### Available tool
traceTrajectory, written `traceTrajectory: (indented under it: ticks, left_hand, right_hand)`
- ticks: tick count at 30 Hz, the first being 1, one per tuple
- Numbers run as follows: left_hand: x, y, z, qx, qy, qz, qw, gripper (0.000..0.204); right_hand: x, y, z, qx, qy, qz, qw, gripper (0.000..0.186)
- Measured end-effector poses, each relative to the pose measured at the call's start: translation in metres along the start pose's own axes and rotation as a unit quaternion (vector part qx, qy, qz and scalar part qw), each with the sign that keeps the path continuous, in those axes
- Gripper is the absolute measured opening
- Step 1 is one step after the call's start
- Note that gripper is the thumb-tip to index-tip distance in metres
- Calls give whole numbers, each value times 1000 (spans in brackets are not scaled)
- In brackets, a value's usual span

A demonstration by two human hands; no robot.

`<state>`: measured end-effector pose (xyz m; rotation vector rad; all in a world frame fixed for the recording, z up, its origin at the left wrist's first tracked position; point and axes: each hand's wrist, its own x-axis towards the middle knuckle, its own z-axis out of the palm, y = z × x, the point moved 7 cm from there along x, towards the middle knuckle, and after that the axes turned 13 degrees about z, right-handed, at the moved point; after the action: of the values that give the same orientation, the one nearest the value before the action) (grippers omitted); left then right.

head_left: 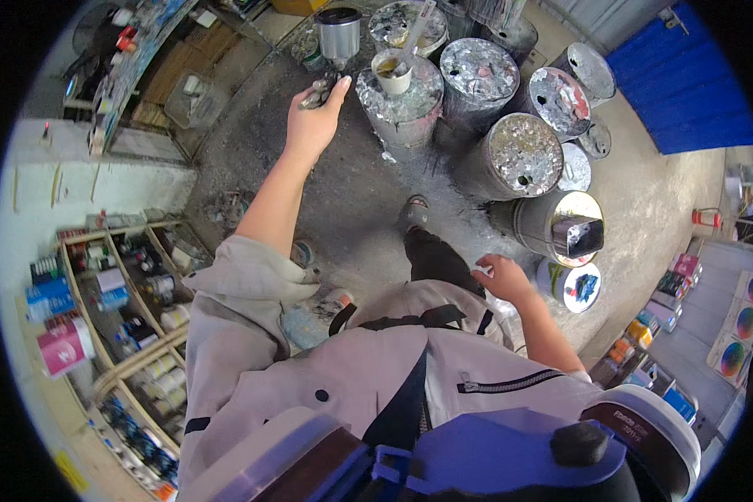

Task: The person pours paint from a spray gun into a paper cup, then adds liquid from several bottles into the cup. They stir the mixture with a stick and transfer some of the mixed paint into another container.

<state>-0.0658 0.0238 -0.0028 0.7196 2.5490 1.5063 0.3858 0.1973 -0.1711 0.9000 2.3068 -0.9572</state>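
Left hand (314, 125): fingers wrapped round one spray gun (337, 52), metal cup (339, 38) uppermost, held far and left of centre above the floor (356, 197). Right hand (504, 280): fingers loosely curled, nothing visible in them, nearer. Right of gun: white pot (393, 84) on drum (402, 121). Step, judged: holding the gun out. Next move, judged: calls for firm grip, cup kept upright.
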Motion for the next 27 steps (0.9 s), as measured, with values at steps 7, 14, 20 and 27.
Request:
traceTrajectory:
  ticks: [7,14,20,27]
  left_hand:
    - [61,1,13,7,-70,-1,998,44]
    - [88,-13,12,-18,-122,-50,991,40]
    - [107,-35,13,-80,-188,-43,978,38]
    - [140,-72,9,-118,-270,-18,955,45]
  right_hand:
    - [69,-52,-60,28,-48,37,998,50]
    - [78,-61,-93,92,22,70,993,41]
    - [19,-85,-97,17,-44,18,999,63]
    - [-49,-170,-74,-50,60,-185,980,105]
